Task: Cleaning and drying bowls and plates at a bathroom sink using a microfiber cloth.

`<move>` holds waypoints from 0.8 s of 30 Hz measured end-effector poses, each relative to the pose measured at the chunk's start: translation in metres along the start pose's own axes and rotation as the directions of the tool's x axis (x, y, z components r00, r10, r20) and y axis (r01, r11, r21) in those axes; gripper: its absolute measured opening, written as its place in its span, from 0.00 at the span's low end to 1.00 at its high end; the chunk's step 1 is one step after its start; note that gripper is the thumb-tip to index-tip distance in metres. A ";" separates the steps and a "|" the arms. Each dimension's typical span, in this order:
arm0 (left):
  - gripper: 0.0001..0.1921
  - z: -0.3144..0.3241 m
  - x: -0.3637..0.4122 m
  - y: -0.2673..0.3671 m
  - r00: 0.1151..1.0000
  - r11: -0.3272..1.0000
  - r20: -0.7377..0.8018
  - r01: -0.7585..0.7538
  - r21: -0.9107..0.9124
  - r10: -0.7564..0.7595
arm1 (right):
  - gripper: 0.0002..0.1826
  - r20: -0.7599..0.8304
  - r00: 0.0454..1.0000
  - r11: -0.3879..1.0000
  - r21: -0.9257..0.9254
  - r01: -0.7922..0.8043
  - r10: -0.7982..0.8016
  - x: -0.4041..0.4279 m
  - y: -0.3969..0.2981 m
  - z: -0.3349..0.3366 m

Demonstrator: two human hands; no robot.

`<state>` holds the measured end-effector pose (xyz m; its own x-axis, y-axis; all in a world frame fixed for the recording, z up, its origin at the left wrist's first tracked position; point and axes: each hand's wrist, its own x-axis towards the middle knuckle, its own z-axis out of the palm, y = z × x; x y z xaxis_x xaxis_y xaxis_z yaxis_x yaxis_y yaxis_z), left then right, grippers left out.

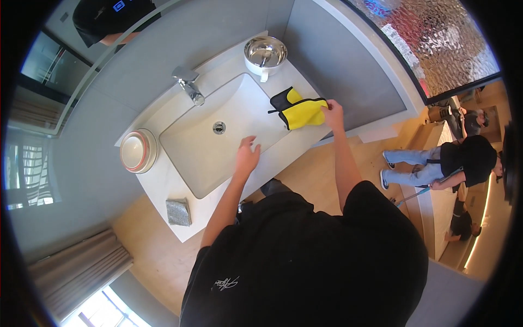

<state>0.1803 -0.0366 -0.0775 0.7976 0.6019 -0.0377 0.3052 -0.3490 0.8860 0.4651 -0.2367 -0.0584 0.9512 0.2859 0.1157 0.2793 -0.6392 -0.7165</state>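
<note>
My right hand (pixel 335 116) pinches the right end of a yellow cloth with black trim (pixel 304 113). Part of the cloth is folded over, showing a dark grey side, and it lies across the right rim of the white washbasin (pixel 196 159). Over the front part of the basin hovers my left hand (pixel 247 156), fingers apart and holding nothing. A chrome faucet (pixel 190 88) rises behind the basin, and a metal drain (pixel 219 128) sits in its floor.
A white-sided steel bowl with a handle (pixel 265 55) stands at the counter's back right corner. Stacked bowls (pixel 138 150) and a grey scouring pad (pixel 178 212) lie on the left. Beyond the partition, a person (pixel 466 161) holds a long pole; other people are farther back.
</note>
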 end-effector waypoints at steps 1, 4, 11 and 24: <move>0.20 0.010 0.016 0.017 0.999 1.000 0.035 -0.013 -0.026 0.014 | 0.12 0.099 0.995 0.958 0.286 -0.029 0.000 0.005 0.006 -0.005; 0.27 0.047 0.061 0.042 0.950 0.951 -0.066 -0.302 0.070 0.306 | 0.13 0.421 0.907 0.880 0.440 -0.180 -0.025 0.008 -0.026 -0.026; 0.20 0.067 0.118 0.067 0.762 0.835 0.371 -0.546 -0.075 0.531 | 0.05 0.719 0.673 0.855 0.449 -0.259 -0.174 0.024 -0.077 -0.076; 0.06 -0.053 0.158 0.246 0.819 0.865 0.283 -0.447 -0.230 0.498 | 0.08 0.066 0.956 0.749 0.637 0.180 -0.286 0.056 -0.129 -0.155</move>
<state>0.3542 0.0107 0.1591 0.9531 0.1157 0.2797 -0.2117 -0.4058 0.8891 0.5028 -0.2485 0.1469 0.8206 0.5036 0.2701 0.2973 0.0274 -0.9544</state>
